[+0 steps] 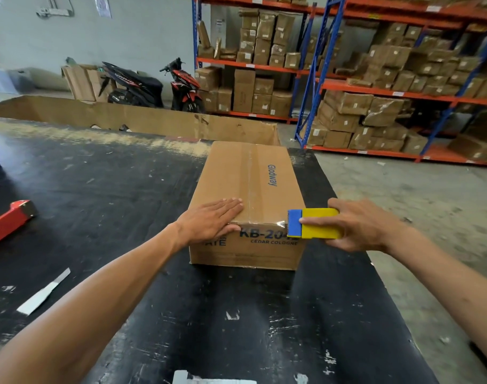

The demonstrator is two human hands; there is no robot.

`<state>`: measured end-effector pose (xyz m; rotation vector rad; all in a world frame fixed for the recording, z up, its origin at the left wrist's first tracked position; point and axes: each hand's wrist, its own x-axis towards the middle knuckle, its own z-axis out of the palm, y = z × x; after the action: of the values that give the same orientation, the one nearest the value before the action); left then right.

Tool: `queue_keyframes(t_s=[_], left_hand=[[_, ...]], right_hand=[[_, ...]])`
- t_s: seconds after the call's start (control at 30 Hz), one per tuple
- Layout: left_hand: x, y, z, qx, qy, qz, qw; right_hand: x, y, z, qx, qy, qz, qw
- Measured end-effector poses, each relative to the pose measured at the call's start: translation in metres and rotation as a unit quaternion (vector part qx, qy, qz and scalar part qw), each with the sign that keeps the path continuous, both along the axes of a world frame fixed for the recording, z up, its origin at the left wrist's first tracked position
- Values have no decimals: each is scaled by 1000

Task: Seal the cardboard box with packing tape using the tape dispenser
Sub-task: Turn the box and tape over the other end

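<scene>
A closed brown cardboard box lies lengthwise on the black table, with clear tape along its top centre seam. My left hand rests flat on the near left part of the box top, fingers together. My right hand grips a yellow and blue tape dispenser at the box's near right corner. The dispenser's blue end touches the near top edge, where a shiny bit of tape shows.
A red tool lies at the table's left edge. Paper strips lie on the near left of the table. A large open cardboard carton stands behind the table. Shelving with boxes and two motorbikes are beyond.
</scene>
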<state>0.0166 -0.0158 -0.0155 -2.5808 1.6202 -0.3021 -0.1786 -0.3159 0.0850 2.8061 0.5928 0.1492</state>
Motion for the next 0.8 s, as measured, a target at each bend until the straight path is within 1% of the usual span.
queue_keyframes(t_s=[0.1, 0.2, 0.23, 0.3, 0.37, 0.47, 0.63, 0.8], left_hand=[[-3, -1, 3, -12, 1, -7, 1000], [-10, -21, 14, -25, -60, -16, 998], [-13, -32, 16, -29, -66, -22, 997], [-17, -54, 17, -36, -35, -42, 998], [-18, -71, 13, -12, 12, -53, 998], [-15, -74, 4, 7, 64, -35, 997], [-5, -56, 1, 1, 79, -43, 996], [0, -32, 1, 6, 87, -45, 995]], right_hand=[[2, -4, -2, 10, 1, -12, 1000], [7, -9, -5, 14, -2, -9, 1000], [9, -9, -5, 11, 4, -9, 1000], [12, -10, -5, 1, 20, -21, 1000], [11, -12, -5, 1, 18, -32, 999], [9, -11, -6, 11, -5, -18, 1000], [5, -2, -7, 38, -41, 31, 998], [-2, 1, -10, 31, -32, 73, 996]])
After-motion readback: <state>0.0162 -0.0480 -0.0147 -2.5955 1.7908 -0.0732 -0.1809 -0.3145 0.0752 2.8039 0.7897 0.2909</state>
